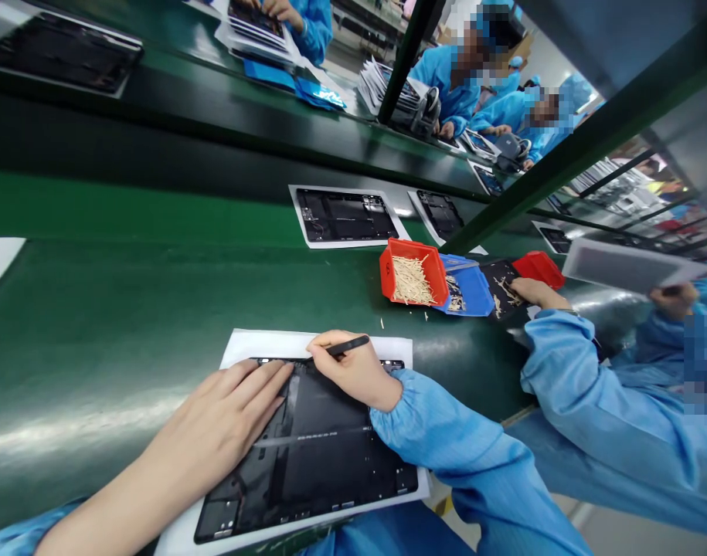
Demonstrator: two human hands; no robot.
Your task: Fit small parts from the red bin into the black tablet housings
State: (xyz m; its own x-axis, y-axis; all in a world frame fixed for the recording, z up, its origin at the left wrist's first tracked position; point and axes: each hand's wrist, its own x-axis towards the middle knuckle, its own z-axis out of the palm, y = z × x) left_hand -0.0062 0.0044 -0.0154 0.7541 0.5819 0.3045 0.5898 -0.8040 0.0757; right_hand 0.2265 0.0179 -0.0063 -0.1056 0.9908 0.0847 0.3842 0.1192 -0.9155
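A black tablet-like panel [324,455] lies on a white sheet [254,346] at the near edge of the green belt. My left hand [226,417] rests flat on the panel's left part, fingers stretched out. My right hand [353,371] is closed around a thin black tool [347,345], whose tip sits at the panel's top edge.
A red bin [412,270] of pale sticks, a blue bin [469,287] and a second red bin [538,266] stand to the right. A co-worker's hand [535,292] reaches among them. Two more panels on white sheets [345,216] lie farther along the belt [110,309]. Other workers sit beyond.
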